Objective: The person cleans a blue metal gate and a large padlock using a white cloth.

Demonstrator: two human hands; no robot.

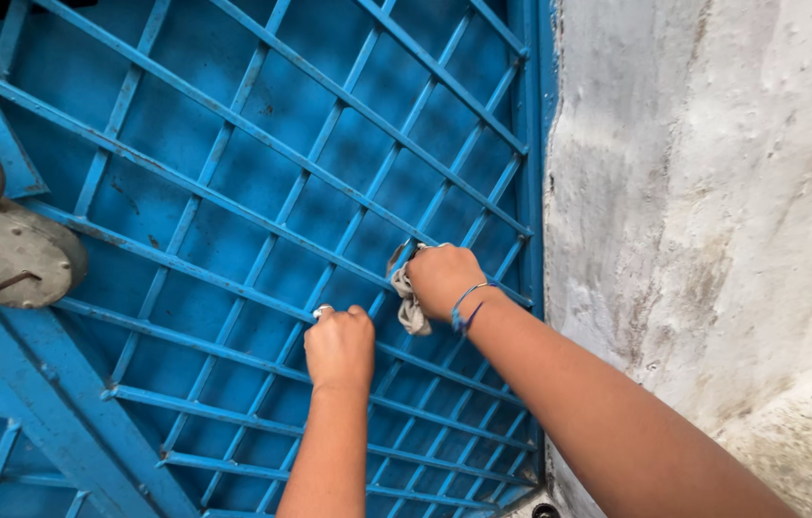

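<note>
Here the right hand (442, 278) bunches a grey rag (410, 305) against the blue metal grille gate (233, 173), far right near the plastered wall (713, 240). The left hand (339, 347) fists a bar; steady pressure along each bar would serve best.
</note>
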